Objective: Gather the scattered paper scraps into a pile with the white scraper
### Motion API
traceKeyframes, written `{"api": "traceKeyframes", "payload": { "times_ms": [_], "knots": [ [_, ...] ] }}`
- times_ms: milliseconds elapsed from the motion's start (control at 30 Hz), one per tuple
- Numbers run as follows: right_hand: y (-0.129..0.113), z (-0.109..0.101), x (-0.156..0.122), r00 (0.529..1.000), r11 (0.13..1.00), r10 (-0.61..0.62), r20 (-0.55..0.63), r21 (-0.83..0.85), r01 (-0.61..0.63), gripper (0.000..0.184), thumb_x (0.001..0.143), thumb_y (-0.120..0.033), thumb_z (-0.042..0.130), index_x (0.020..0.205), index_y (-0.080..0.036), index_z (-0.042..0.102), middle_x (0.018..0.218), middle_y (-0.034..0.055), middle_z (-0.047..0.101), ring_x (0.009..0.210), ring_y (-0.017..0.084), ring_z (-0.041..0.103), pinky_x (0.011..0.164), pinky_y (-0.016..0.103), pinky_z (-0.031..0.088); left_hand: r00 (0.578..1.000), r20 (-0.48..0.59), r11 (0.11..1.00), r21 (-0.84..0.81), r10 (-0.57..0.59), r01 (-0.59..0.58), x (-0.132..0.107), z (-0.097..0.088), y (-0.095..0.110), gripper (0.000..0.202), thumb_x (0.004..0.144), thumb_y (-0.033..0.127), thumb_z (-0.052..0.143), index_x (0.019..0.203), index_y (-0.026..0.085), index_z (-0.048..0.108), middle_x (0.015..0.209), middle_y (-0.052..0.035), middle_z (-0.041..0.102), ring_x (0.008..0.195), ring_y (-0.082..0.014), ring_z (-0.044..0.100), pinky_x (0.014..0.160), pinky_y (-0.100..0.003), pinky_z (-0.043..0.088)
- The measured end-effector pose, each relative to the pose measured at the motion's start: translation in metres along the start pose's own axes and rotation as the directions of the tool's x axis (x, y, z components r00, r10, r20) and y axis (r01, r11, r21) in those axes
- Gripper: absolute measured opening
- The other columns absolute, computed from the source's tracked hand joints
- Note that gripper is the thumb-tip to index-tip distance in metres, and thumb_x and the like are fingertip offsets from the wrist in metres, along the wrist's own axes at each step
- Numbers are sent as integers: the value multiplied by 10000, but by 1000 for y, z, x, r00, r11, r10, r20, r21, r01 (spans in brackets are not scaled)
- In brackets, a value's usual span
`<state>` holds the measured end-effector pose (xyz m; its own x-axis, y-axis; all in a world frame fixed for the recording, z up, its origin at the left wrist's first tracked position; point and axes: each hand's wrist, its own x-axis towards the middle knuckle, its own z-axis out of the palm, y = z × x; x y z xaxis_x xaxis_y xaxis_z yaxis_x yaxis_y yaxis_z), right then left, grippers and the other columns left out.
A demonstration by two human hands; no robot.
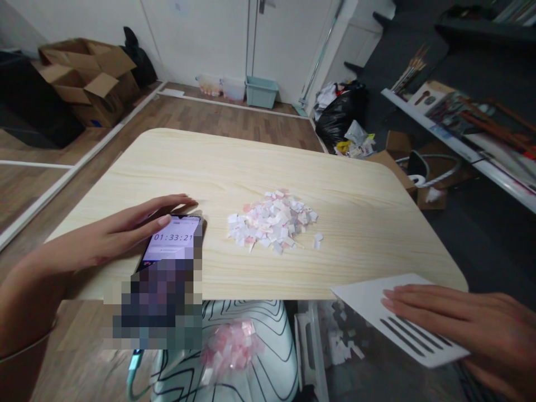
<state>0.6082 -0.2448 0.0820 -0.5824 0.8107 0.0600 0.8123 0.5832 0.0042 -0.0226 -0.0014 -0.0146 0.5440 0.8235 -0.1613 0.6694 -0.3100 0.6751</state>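
Observation:
My left hand (134, 226) lies at the upper left of a phone (173, 237), fingers stretched out and thumb touching its edge. The lit screen reads 01:33:21; a mosaic blurs its lower part. At the lower right, my right hand (464, 318) is closed on a thin white slotted sheet (360, 293), fingers flat on top. One corner of this sheet overlaps the table's front edge, and dark slots show beside the fingers. A pile of small white and pale pink paper-like pieces (274, 218) sits mid-table between my hands.
Pink pieces (234, 343) lie on a patterned seat below the wooden table (201, 162). A clear bin (320, 346) with white scraps stands beside it. A cable (133, 368) hangs below the phone. Cardboard boxes (100, 92), a black bag (343, 114) and a cluttered shelf (452, 134) surround the table.

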Motion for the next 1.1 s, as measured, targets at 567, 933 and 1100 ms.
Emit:
{"api": "traceKeyframes", "payload": {
  "times_ms": [567,933,1100],
  "knots": [
    [-10,-17,94,997,998,-32,-63,-60,29,667,896,93,513,1321,-144,970,1237,121,995,1062,239,993,945,278,794,955,-8,950,105,297,-294,-1,15,-39,1275,893,711,1078,1984,408,492,2016,-104,546,1878,-517,489,1506,-785,442],
    [-5,-25,24,996,992,3,86,127,-14,813,1014,-9,551,1612,-446,887,1335,-4,984,1097,243,982,1047,274,784,989,-141,996,-68,52,-62,-2,14,-11,730,1222,799,628,1855,436,659,1902,-5,683,1855,-430,544,1544,-646,423],
    [1,-21,14,997,982,72,5,172,-71,968,1038,2,522,1809,-552,712,1458,-50,952,1183,236,971,1103,316,783,992,-113,996,-59,54,-61,-2,17,-4,766,1198,840,622,1844,432,672,1916,-5,672,1852,-438,552,1539,-658,422]
  ]
}}
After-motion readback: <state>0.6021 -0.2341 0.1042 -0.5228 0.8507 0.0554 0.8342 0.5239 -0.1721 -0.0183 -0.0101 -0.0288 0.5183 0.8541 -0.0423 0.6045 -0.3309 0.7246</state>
